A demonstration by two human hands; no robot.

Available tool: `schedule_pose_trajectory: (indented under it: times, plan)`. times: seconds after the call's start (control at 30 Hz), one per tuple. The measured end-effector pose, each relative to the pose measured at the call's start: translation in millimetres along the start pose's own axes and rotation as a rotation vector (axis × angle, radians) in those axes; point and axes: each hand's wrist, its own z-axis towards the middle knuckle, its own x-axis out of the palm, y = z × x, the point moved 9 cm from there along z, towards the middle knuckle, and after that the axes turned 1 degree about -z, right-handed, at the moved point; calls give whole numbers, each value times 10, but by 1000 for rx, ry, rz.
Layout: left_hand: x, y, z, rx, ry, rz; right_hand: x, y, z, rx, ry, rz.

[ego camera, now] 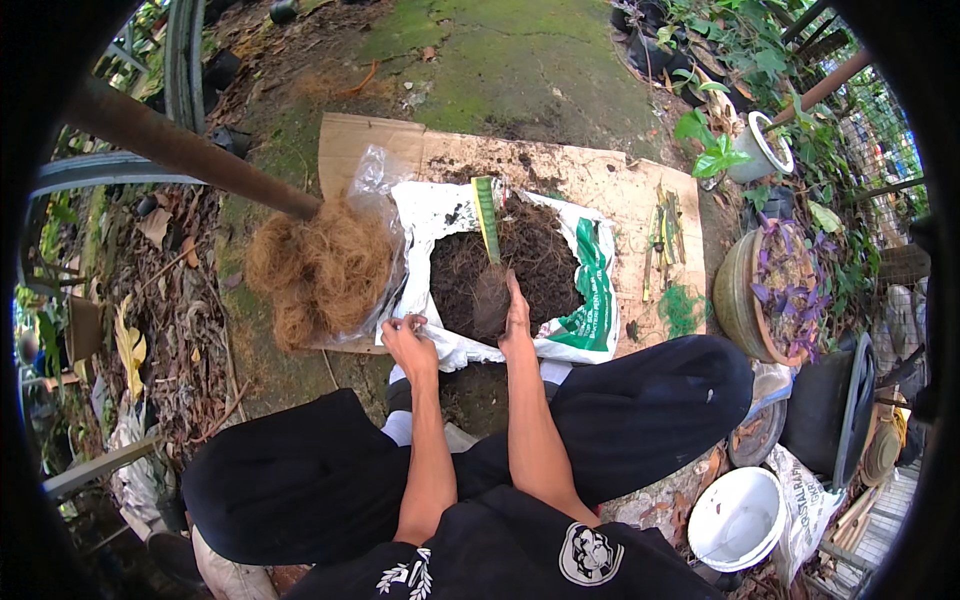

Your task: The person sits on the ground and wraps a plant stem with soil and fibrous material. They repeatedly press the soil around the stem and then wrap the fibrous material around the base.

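Observation:
A white and green plastic soil bag (594, 315), bearing printed writing, lies with its top cut away in front of me. Dark soil (547, 247) mixed with fibres fills the opening. A variegated snake plant leaf cutting (486, 217) rises from a rounded, dark soil clump (491, 304) on that soil. My right hand (516, 311) is nearly straight, seen edge-on, with its palm against the clump's right side. At the bag's lower left edge is my left hand (411, 345), fingers curled; whether they pinch the plastic cannot be made out.
Coconut fibre (322, 274) is heaped on clear plastic (371, 169) at left, below a rusty pole (202, 154). Cardboard (450, 146) lies beneath the bag. Leaf strips (664, 232) and green netting (682, 311) lie right, near a clay pot (739, 296) and a white bucket (739, 517).

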Motion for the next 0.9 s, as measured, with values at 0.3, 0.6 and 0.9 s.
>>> schedule_pose_trajectory:
  times: [0.3,0.6,0.9]
  plan:
    - [-208,-98,-24,-188,-165,207,26,-139,85,-13,-4,-125]
    - [256,-962,170,17,186,-716,398,-277,-29,139,234,78]
    - [546,-492,146,-193,249,-1036,274,-331,-35,22,41,-557]
